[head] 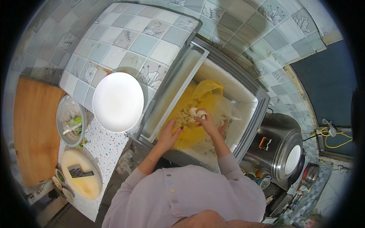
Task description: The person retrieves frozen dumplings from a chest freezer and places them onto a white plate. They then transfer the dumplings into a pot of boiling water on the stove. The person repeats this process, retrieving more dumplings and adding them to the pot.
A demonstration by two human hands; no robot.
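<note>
A yellow plastic bag (209,88) lies open inside the chest freezer (242,95), with several pale dumplings (185,115) in it. My right hand (207,123) is above the bag, its fingers closed around white dumplings (200,114). At the bag's near left side is my left hand (168,137), thumb and fingers spread; whether it pinches the plastic is hard to tell. To the left, a white plate (118,102) rests on the freezer's tile-patterned cover (131,42). Beside the yellow bag lies a clear plastic bag (228,109) with contents I cannot make out.
On the speckled counter (107,145) at left are a basket of vegetables (71,121) and a round cutting board (82,189) with a cleaver (78,171) on it. A large steel pot (273,142) stands right of the freezer. A sliding freezer panel (176,91) borders the opening.
</note>
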